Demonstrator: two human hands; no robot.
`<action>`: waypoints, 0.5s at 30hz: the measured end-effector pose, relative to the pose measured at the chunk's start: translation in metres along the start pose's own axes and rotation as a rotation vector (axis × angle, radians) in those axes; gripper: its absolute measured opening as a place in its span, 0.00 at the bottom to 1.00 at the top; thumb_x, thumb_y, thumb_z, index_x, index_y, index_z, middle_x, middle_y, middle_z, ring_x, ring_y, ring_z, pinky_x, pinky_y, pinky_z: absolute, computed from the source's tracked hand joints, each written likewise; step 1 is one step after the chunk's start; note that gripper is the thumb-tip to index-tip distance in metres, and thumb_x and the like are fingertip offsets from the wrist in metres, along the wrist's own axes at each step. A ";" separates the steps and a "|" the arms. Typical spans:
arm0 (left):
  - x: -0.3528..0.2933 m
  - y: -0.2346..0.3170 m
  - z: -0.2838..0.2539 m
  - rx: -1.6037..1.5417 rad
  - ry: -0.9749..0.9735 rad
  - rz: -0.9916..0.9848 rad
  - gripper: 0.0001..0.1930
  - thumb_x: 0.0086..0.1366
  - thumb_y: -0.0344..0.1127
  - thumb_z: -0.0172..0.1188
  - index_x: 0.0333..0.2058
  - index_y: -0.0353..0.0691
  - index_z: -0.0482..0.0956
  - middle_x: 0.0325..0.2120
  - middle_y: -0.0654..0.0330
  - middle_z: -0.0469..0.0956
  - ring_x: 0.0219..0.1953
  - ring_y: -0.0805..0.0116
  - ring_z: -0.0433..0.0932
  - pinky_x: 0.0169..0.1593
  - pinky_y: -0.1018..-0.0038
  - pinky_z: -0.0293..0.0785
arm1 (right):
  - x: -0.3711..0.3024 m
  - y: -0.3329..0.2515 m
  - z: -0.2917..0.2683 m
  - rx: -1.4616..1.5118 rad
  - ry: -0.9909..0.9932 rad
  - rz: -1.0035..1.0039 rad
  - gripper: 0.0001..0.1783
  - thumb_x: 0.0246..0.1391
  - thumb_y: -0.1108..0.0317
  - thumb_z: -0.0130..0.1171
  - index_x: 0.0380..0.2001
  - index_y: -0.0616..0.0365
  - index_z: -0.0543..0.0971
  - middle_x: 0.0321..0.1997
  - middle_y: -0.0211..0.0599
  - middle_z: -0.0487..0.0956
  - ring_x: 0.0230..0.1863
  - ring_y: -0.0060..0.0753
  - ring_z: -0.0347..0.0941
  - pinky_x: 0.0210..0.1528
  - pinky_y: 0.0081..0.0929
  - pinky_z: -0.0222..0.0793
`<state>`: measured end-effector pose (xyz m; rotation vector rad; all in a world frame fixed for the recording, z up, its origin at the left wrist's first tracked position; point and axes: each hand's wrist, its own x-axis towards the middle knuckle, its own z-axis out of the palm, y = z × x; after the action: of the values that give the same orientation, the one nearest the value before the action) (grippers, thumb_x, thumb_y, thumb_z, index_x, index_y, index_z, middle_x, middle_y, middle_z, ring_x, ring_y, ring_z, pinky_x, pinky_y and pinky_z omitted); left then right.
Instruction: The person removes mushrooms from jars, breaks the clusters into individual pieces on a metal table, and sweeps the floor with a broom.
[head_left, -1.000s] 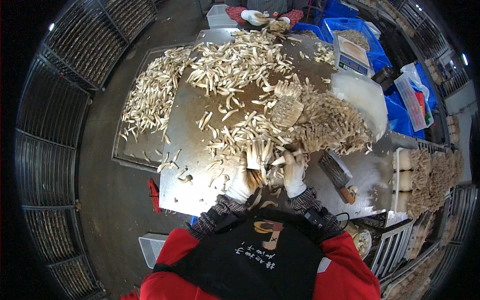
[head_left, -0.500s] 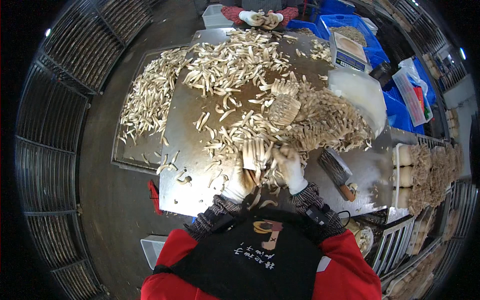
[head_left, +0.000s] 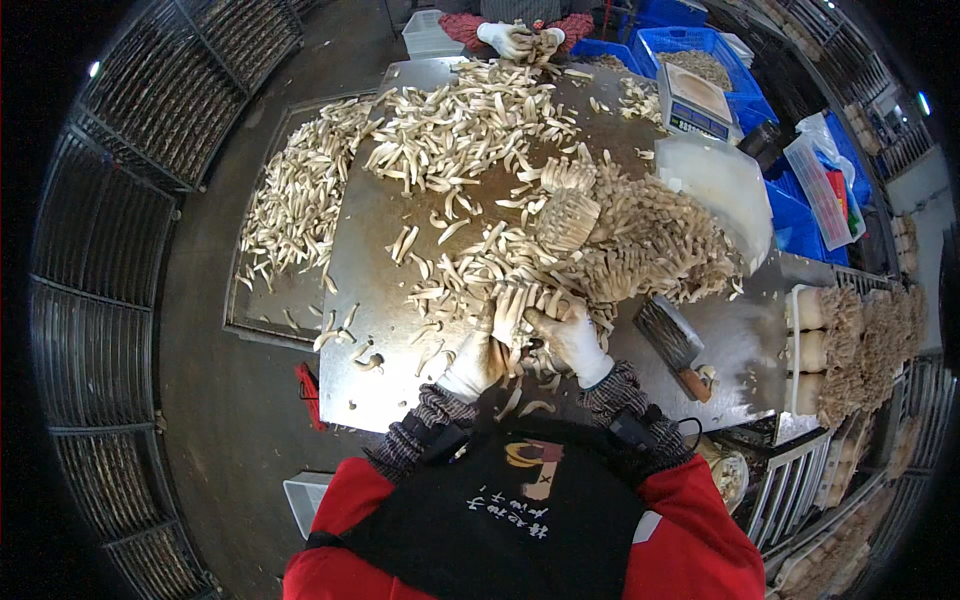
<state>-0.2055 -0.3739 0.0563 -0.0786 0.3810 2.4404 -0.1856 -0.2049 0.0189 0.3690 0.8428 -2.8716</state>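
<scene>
A cluster of pale mushrooms (head_left: 514, 308) is gripped between my two gloved hands, just above the near edge of the metal table (head_left: 370, 235). My left hand (head_left: 476, 362) is closed on the cluster's left side, and my right hand (head_left: 573, 340) has its fingers closed on the right side. Loose mushroom stems (head_left: 455, 275) lie right beyond my hands. To their right rises a pile of unseparated mushroom clumps (head_left: 655, 240). A broad-bladed cleaver (head_left: 668, 333) with a wooden handle lies flat to the right of my right hand.
Loose mushrooms heap on the far table and on a lower tray (head_left: 300, 205) at left. A digital scale (head_left: 698, 105), a white plastic sheet (head_left: 715, 190) and blue crates (head_left: 690, 45) are at far right. Opposite, a person's gloved hands (head_left: 520, 40) work. Racks (head_left: 95, 270) stand left.
My right hand has moved slightly left and closed in on the cluster. The cluster has tilted between my hands. The cleaver stays where it was.
</scene>
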 end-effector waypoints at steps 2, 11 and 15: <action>0.003 0.005 0.003 -0.232 0.152 0.043 0.36 0.66 0.32 0.55 0.68 0.40 0.46 0.66 0.53 0.55 0.63 0.64 0.64 0.55 0.68 0.74 | -0.005 -0.002 0.021 -0.789 0.056 -0.315 0.17 0.52 0.78 0.61 0.45 0.67 0.71 0.41 0.32 0.76 0.46 0.27 0.71 0.52 0.23 0.71; 0.006 0.000 -0.003 0.772 0.170 0.203 0.38 0.58 0.22 0.58 0.64 0.37 0.49 0.55 0.54 0.66 0.58 0.65 0.65 0.56 0.75 0.70 | -0.008 -0.020 0.054 -1.778 -0.054 -1.004 0.10 0.48 0.67 0.65 0.35 0.55 0.78 0.35 0.36 0.72 0.29 0.29 0.71 0.30 0.26 0.70; -0.007 -0.001 0.003 0.470 0.239 0.046 0.25 0.63 0.26 0.54 0.58 0.35 0.62 0.44 0.52 0.76 0.45 0.66 0.77 0.48 0.75 0.75 | -0.030 -0.010 0.069 -2.005 -0.145 -1.008 0.15 0.50 0.60 0.60 0.41 0.52 0.77 0.46 0.32 0.69 0.47 0.33 0.67 0.47 0.37 0.67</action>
<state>-0.1989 -0.3762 0.0599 -0.1591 1.0602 2.3262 -0.1724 -0.2326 0.0881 -0.6216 3.4832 -0.8182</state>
